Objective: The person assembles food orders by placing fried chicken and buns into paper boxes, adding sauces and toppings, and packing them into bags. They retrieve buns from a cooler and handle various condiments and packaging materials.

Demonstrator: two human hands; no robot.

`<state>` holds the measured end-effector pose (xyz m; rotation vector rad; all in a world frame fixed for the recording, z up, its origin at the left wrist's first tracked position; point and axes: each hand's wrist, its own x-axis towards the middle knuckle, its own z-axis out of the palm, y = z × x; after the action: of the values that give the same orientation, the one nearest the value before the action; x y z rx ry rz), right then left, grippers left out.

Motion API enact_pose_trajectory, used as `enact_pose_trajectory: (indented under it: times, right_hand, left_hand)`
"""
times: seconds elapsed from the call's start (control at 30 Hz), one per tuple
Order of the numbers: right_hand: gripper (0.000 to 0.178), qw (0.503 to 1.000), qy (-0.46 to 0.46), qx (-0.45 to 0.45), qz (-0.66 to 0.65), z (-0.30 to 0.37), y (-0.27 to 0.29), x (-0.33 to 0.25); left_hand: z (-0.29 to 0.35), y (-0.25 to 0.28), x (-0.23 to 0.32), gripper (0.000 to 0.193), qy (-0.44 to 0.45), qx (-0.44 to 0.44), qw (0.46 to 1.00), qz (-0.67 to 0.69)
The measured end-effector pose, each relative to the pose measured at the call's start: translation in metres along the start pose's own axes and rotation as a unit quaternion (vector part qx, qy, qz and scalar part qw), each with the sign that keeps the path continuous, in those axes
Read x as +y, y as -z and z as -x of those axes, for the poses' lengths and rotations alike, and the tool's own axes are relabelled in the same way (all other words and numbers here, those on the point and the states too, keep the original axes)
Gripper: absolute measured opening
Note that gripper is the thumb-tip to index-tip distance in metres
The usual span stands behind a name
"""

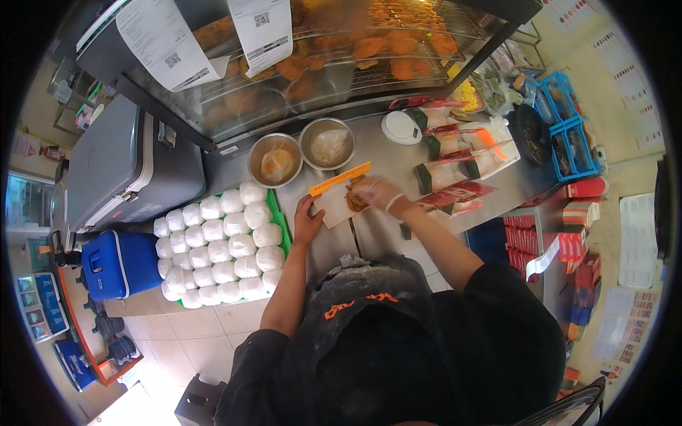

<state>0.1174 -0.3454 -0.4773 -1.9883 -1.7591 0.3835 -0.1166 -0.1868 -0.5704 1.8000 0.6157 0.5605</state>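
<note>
A white sheet of wrapping paper (332,214) with an orange strip along its far edge lies on the steel counter. My bare left hand (308,221) is closed on its left side, thumb on top. On the paper rests a brown fried piece of food (354,198), partly hidden. My right hand (381,194), in a clear glove, is over the food's right side; its fingers are smeared by motion, so their grip cannot be made out. Just beyond the paper stand two steel bowls, the left bowl (253,167) and the right bowl (306,144), both with pale contents.
Left, a green tray (288,236) bears rows of white wrapped bundles (241,246). Blue (119,264) and grey (142,160) coolers stand beyond it. A glass cabinet (320,92) of fried food lines the back. Right are a white lid (401,128) and several packed portions (440,174).
</note>
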Motion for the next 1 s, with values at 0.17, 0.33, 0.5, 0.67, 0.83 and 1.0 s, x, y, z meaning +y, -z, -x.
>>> enact_pose_trajectory:
  times: [0.17, 0.33, 0.5, 0.67, 0.83, 1.0]
  right_hand:
    - [0.021, 0.980, -0.133, -0.146, 0.025, -0.004, -0.050, -0.009]
    - [0.020, 0.936, -0.288, 0.189, -0.071, 0.018, -0.022, -0.003]
    - [0.025, 0.892, -0.445, -0.021, 0.069, 0.047, -0.083, 0.044]
    - [0.024, 0.882, -0.467, -0.014, 0.070, 0.063, -0.123, 0.022]
    - [0.024, 0.893, -0.438, 0.051, 0.092, 0.051, -0.092, 0.007]
    - [0.019, 0.937, -0.328, 0.064, 0.097, 0.039, -0.059, -0.020]
  left_hand:
    - [0.001, 0.001, -0.012, 0.055, -0.010, 0.003, 1.000, -0.027]
    - [0.010, 0.011, -0.007, 0.055, -0.013, 0.016, 0.999, -0.031]
    - [0.014, 0.013, -0.017, 0.054, 0.020, 0.036, 0.999, -0.011]
    - [0.017, 0.021, -0.005, 0.050, 0.077, 0.025, 0.997, 0.005]
    - [0.022, 0.026, -0.020, 0.048, 0.040, 0.046, 0.997, -0.054]
    - [0.023, 0.013, -0.005, 0.051, 0.057, 0.023, 0.997, 0.055]
